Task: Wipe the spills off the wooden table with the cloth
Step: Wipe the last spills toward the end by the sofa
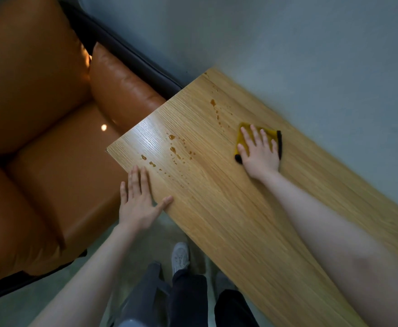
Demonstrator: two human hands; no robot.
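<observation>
No containers are in view; the liquid lies direct on the wooden table (pixel 228 208), w/ nothing holding it.

The table is a long rectangular board w/ light oak-like grain, smooth, and glossy where a lamp reflects near its left corner. It runs diagonal from far left to near right.

The spills are amber-brown drops, round or tear-shaped, in two groups. One group of spills (pixel 174 151) sits near the left end, w/ small drops trailing toward the near edge. A second trail (pixel 214 106) goes from the far corner toward the cloth.

The cloth (pixel 267 135) is yellow, soft-looking, folded to approx. a square, w/ a black stitched border. It lies flat on the table's middle part, right of both groups of drops.

The right hand (pixel 259 152) is pressed flat on the cloth, fingers spread open, palm down, not gripping it. The left hand (pixel 140 201) is also open and flat, fingers together, thumb out; it rests at the near-left edge of the table, part over the edge, holding nothing. The hands are well apart.

Left of the table is an orange-brown leather sofa (pixel 40 114), shiny, w/ puffy cushions and a dark base. The floor (pixel 311 43) is grey and matte. Below, dark trousers and a grey shoe (pixel 180 256) show.
</observation>
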